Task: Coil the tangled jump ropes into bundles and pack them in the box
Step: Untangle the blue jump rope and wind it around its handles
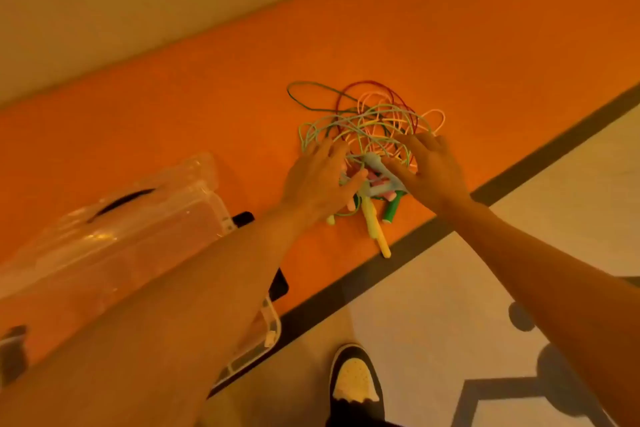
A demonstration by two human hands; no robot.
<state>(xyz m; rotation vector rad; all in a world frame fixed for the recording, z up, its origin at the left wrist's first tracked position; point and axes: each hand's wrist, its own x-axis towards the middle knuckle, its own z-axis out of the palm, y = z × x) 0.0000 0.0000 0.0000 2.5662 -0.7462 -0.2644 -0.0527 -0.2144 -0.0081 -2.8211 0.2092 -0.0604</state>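
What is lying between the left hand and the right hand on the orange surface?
Between the left hand and the right hand, the head view shows jump rope handles, pale blue and pink, amid tangled cords.

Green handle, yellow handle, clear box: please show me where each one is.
green handle (393, 210), head view, middle of the grip.
yellow handle (370, 215), head view, middle of the grip.
clear box (145, 236), head view, its transparent plastic surface.

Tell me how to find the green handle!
On the orange surface lies a tangle of thin coloured jump ropes. At its near edge, below the right hand, sticks out a stubby dark green handle. The yellow handle beside it is longer.
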